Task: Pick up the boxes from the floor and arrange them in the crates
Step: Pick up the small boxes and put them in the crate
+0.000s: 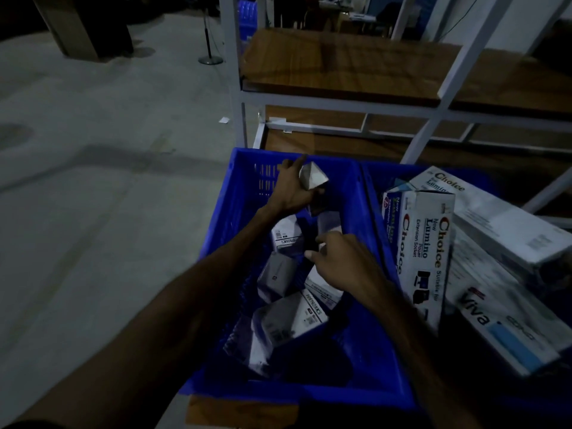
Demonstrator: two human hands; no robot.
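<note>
Crowding the crate (365, 363), perhaps six boxes (286, 317).

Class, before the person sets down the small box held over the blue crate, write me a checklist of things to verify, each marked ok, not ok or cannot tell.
1. Left hand has a firm hold on the small grey box: ok, fingers wrap its side.
2. Box is above the left blue crate, inside its walls: ok.
3. Right hand is out of the drop spot: ok, it reaches lower among the packed small boxes.
4. Free floor space in the crate under the held box: cannot tell, too dark.
5. Boxes already inside lie neatly: not ok, several are tilted.
6. Right crate has room: not ok, long Choice boxes stick out.
</note>
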